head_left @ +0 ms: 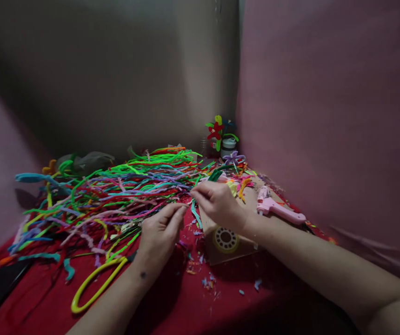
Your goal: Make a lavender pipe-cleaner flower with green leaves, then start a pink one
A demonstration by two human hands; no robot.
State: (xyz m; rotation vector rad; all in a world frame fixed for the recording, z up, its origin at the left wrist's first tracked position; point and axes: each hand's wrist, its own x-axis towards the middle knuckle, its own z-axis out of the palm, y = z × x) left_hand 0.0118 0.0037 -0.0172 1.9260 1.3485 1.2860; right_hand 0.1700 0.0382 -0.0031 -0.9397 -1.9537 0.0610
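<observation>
My left hand (161,235) is closed in a pinch over the red cloth, thumb against forefinger. A tiny pale bit shows at its fingertips, too small to name. Close by, my right hand (219,204) also pinches, its fingertips a little higher and to the right; what they hold is hidden. Left of both hands lies a broad heap of fuzzy pipe cleaners (133,186) in many colours. A light blue pipe cleaner piece (196,214) rests between the hands. Just behind my right hand is a dark green fuzzy piece (216,174).
Beneath my right forearm lies a cardboard sheet (217,257) with a round, yellow-rimmed item (225,239). A pink glue gun (280,210) rests on the right. A yellow looped handle (97,286) lies front left. Pipe cleaner flowers (216,130) stand at the back near a lidded jar (228,145).
</observation>
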